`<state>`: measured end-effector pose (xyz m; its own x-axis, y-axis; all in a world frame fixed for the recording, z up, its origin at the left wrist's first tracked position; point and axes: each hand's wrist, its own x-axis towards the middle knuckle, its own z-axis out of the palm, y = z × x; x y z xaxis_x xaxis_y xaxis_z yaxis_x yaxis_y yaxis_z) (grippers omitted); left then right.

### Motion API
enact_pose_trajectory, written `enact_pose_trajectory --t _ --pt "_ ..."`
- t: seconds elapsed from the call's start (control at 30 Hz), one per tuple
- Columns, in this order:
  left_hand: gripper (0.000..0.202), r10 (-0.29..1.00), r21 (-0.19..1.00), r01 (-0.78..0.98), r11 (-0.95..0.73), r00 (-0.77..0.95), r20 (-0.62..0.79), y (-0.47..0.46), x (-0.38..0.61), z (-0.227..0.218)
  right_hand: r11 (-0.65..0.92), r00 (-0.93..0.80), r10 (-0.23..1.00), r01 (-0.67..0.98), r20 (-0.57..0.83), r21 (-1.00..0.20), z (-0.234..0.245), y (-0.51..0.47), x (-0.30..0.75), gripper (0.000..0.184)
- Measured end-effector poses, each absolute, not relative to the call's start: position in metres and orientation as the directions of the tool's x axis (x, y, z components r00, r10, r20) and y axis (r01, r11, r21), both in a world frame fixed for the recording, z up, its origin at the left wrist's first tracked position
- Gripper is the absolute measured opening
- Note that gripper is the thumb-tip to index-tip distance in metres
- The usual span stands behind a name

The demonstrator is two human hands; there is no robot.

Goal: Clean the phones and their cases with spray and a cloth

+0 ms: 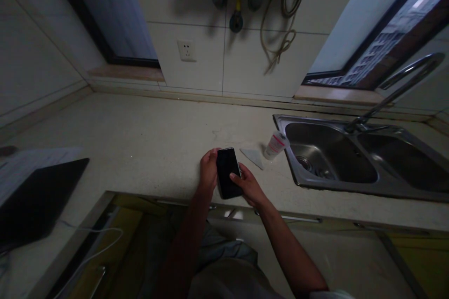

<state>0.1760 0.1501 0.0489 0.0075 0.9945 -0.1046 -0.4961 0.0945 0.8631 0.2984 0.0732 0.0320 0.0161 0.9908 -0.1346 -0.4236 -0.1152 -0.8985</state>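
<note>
Fingers of the left hand (209, 170) and right hand (248, 185) are being curled around opposite edges of a slim black glossy smartphone (228, 173), which is being held over the front edge of a pale stone countertop (147, 135). Just beyond it, a pale triangular piece (251, 158) and a white pink-labelled tube (275, 145) are being flanked by a stainless steel double sink (308, 120).

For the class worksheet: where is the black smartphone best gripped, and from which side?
Grip the smartphone by its long edges, coming from either side, as the left hand and right hand do. It is a thin, flat slab, so edge contact leaves the dark screen uncovered.
</note>
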Motion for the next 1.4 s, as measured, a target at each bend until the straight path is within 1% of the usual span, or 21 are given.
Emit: enact_pose_trajectory --t 0.17,0.3,0.4,0.47,0.63,0.8,0.87,0.97,1.03,1.1,1.17,1.23,1.3,1.37,1.4 --pt "0.045 0.976 0.822 -0.529 0.21 0.164 -0.144 0.154 0.165 0.06 -0.08 0.047 0.993 -0.426 -0.11 -0.901 0.033 0.074 0.299 0.051" --pt "0.041 0.972 0.804 -0.548 0.23 0.163 -0.167 0.153 0.162 0.063 -0.063 0.058 0.994 -0.416 -0.095 -0.907 0.033 0.074 0.299 0.047" --pt "0.042 0.957 0.775 -0.567 0.28 0.227 -0.18 0.15 0.162 0.064 -0.049 0.072 0.994 -0.412 -0.086 -0.91 0.031 0.073 0.301 0.046" --pt "0.045 0.949 0.781 -0.55 0.295 0.265 -0.172 0.149 0.162 0.064 -0.052 0.061 0.994 -0.422 -0.086 -0.905 0.031 0.073 0.301 0.047" --pt "0.046 0.965 0.825 -0.515 0.234 0.226 -0.133 0.149 0.159 0.063 -0.071 0.06 0.993 -0.421 -0.106 -0.904 0.032 0.073 0.3 0.049" --pt "0.047 0.957 0.823 -0.5 0.269 0.233 -0.171 0.153 0.158 0.066 -0.07 0.024 0.996 -0.334 -0.083 -0.94 0.032 0.073 0.299 0.046" --pt "0.047 0.962 0.83 -0.496 0.255 0.215 -0.167 0.154 0.159 0.068 -0.068 0.011 0.997 -0.261 -0.074 -0.963 0.029 0.073 0.301 0.049" --pt "0.043 0.978 0.836 -0.51 0.202 0.143 -0.148 0.155 0.161 0.068 -0.054 -0.011 0.999 -0.152 -0.053 -0.987 0.024 0.075 0.304 0.059" --pt "0.041 0.985 0.827 -0.534 0.175 0.097 -0.146 0.156 0.161 0.065 -0.032 -0.025 0.999 -0.101 -0.03 -0.994 0.021 0.077 0.305 0.069" --pt "0.042 0.986 0.803 -0.574 0.164 0.063 -0.157 0.158 0.159 0.06 -0.015 -0.01 1.0 -0.084 -0.014 -0.996 0.021 0.078 0.305 0.079" --pt "0.045 0.983 0.761 -0.628 0.164 0.04 -0.178 0.161 0.157 0.054 -0.022 0.063 0.998 -0.107 -0.029 -0.994 0.022 0.08 0.303 0.082" --pt "0.045 0.982 0.712 -0.686 0.147 0.017 -0.186 0.165 0.157 0.051 -0.054 0.166 0.982 -0.191 -0.086 -0.98 0.024 0.081 0.299 0.074" --pt "0.042 0.985 0.672 -0.733 0.104 -0.017 -0.171 0.167 0.159 0.049 -0.075 0.222 0.962 -0.351 -0.161 -0.933 0.026 0.081 0.295 0.064" --pt "0.038 0.988 0.643 -0.764 0.057 -0.05 -0.146 0.17 0.163 0.049 -0.076 0.203 0.956 -0.522 -0.21 -0.85 0.028 0.081 0.291 0.061" --pt "0.036 0.989 0.631 -0.774 0.043 -0.056 -0.137 0.171 0.165 0.05 -0.071 0.189 0.957 -0.58 -0.219 -0.811 0.028 0.081 0.29 0.062"
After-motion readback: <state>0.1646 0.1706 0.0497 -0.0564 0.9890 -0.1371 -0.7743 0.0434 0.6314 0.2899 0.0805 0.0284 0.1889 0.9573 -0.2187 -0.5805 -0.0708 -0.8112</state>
